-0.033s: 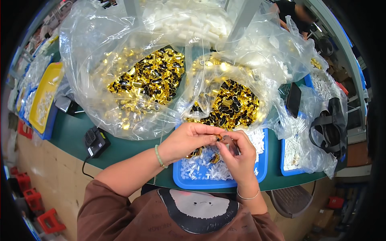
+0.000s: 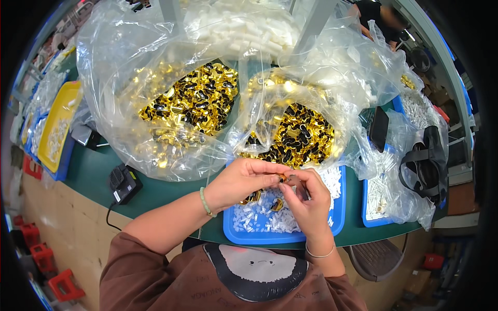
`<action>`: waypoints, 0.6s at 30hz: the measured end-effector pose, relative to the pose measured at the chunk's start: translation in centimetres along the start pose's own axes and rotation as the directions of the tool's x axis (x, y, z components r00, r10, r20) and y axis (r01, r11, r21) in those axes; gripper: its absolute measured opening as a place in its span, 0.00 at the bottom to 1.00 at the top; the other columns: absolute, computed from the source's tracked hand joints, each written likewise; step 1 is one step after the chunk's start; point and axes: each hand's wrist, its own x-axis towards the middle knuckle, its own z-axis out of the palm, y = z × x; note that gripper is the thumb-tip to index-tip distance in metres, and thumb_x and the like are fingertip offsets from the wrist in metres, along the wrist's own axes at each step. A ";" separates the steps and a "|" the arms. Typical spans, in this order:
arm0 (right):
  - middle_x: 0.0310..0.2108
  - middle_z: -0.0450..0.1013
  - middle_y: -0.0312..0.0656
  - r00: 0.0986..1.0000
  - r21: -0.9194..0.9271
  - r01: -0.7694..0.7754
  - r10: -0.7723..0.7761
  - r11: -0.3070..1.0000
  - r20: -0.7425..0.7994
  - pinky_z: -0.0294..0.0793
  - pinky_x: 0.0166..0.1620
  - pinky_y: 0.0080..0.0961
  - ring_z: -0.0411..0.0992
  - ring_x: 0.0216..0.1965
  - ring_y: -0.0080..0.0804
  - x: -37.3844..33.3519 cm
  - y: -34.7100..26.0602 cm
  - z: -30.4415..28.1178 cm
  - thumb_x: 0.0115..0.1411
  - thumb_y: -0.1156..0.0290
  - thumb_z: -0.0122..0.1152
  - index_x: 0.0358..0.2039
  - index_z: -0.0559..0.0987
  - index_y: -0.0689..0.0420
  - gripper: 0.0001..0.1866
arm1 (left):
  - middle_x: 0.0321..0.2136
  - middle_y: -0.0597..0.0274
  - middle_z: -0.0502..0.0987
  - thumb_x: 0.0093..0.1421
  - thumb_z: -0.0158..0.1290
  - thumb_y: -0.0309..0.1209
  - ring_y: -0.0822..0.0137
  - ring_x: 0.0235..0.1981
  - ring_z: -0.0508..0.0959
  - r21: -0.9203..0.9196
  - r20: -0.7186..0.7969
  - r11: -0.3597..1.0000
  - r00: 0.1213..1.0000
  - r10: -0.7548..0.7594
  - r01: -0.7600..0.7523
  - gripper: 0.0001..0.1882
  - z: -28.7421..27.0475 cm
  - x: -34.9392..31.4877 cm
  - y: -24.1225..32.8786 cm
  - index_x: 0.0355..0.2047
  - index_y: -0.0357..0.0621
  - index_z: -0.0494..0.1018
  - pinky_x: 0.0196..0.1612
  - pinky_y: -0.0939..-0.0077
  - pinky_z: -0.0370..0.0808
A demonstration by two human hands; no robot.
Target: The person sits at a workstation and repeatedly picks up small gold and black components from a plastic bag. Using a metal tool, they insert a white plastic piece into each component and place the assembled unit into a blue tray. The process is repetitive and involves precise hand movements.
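Above the blue tray (image 2: 232, 228), my left hand (image 2: 234, 182) pinches a small gold-and-black piece (image 2: 281, 178) between thumb and fingers. My right hand (image 2: 309, 205) meets it from the other side, its fingers closed around a flat grey-brown object (image 2: 299, 187) whose kind I cannot make out. The fingertips of both hands almost touch and partly hide the piece. Under them, many small white plastic parts (image 2: 272, 223) fill the tray, with a loose gold-and-black piece (image 2: 277, 204) lying on top. More gold-and-black pieces show beside my left fingers.
Two clear plastic bags of gold-and-black pieces (image 2: 199, 98) (image 2: 301, 135) lie open beyond the tray. White tubes (image 2: 233, 31) are heaped behind. A black corded device (image 2: 124, 184) sits left; a phone (image 2: 379, 129), another blue tray (image 2: 371, 222) and a black bag (image 2: 428, 166) are right.
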 end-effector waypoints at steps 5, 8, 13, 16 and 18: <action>0.29 0.73 0.38 0.998 -0.032 0.034 -0.032 0.999 0.050 0.63 0.22 0.17 0.64 0.19 0.19 0.2 -0.1 -0.4 0.48 0.81 0.70 0.38 0.79 0.59 0.15 | 0.43 0.58 0.79 0.62 0.51 0.21 0.74 0.44 0.78 0.041 -0.043 0.999 0.999 -0.015 0.017 0.15 0.4 -0.2 0.3 0.51 0.34 0.73 0.47 0.81 0.74; 0.30 0.73 0.38 0.992 -0.046 0.082 -0.077 0.996 0.103 0.66 0.23 0.18 0.67 0.21 0.21 0.2 0.0 -0.3 0.47 0.82 0.70 0.38 0.79 0.59 0.16 | 0.41 0.61 0.78 0.59 0.50 0.19 0.76 0.43 0.77 0.105 -0.043 0.994 0.998 0.046 -0.042 0.16 0.4 0.0 -0.6 0.49 0.35 0.72 0.45 0.83 0.74; 0.31 0.73 0.40 0.989 -0.052 0.055 -0.047 0.997 0.141 0.70 0.26 0.19 0.71 0.24 0.24 0.2 -0.4 -0.2 0.48 0.83 0.70 0.40 0.79 0.58 0.17 | 0.39 0.65 0.77 0.56 0.47 0.18 0.79 0.41 0.76 0.105 -0.076 0.993 0.995 0.064 -0.056 0.17 0.7 -0.3 -0.9 0.47 0.36 0.71 0.42 0.84 0.73; 0.32 0.73 0.41 0.989 -0.044 0.054 -0.047 0.998 0.139 0.69 0.26 0.17 0.71 0.25 0.23 0.3 -0.7 -0.1 0.50 0.83 0.67 0.40 0.79 0.59 0.16 | 0.37 0.65 0.77 0.58 0.46 0.19 0.79 0.39 0.75 0.081 -0.095 0.996 0.995 0.031 -0.023 0.16 0.8 -0.3 -0.6 0.47 0.37 0.72 0.40 0.85 0.72; 0.32 0.73 0.41 0.991 -0.066 0.054 -0.046 0.996 0.126 0.69 0.27 0.16 0.71 0.25 0.23 0.1 -0.9 -0.3 0.54 0.83 0.64 0.41 0.79 0.60 0.13 | 0.36 0.65 0.78 0.59 0.46 0.21 0.79 0.37 0.75 0.067 -0.105 0.998 0.994 -0.007 0.014 0.14 0.7 -0.4 -0.1 0.46 0.37 0.73 0.38 0.84 0.72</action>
